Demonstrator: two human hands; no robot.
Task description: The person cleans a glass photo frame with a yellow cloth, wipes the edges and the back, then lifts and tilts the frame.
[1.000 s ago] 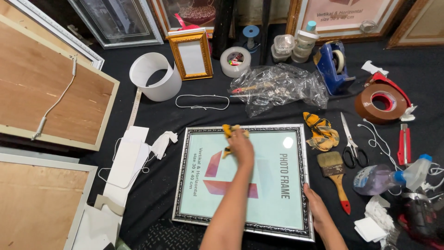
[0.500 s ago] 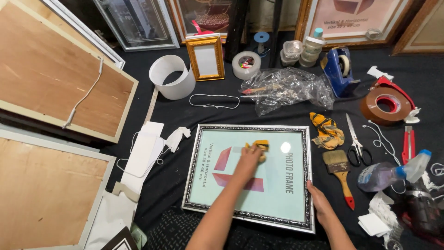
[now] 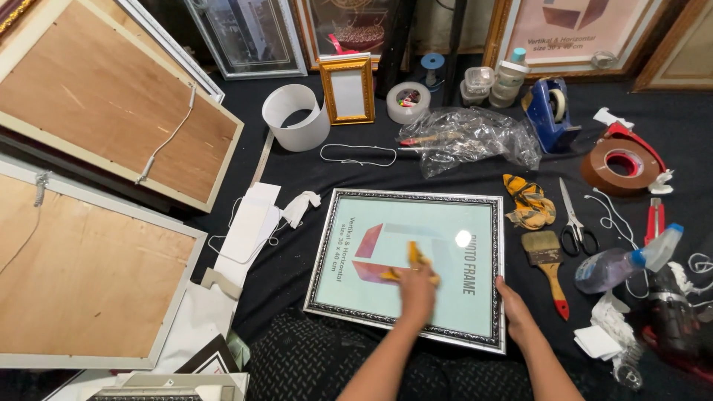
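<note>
My left hand (image 3: pixel 417 286) fingers closed on yellow cloth (image 3: pixel 413 260), pressing frame glass (image 3: pixel 416 245). Right hand (image 3: pixel 515 308) flat, steadying frame edge (empty). Risk: hard pressure cracks glass; frame slides.

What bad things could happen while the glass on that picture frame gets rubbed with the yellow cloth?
Pressing hard with the left hand and its yellow cloth might crack the glass of the picture frame. The right hand rests at the frame's lower right edge, so the frame could slide on the black cloth if that hand lets go. The scissors lie close by, where a reaching hand could get nicked.
</note>
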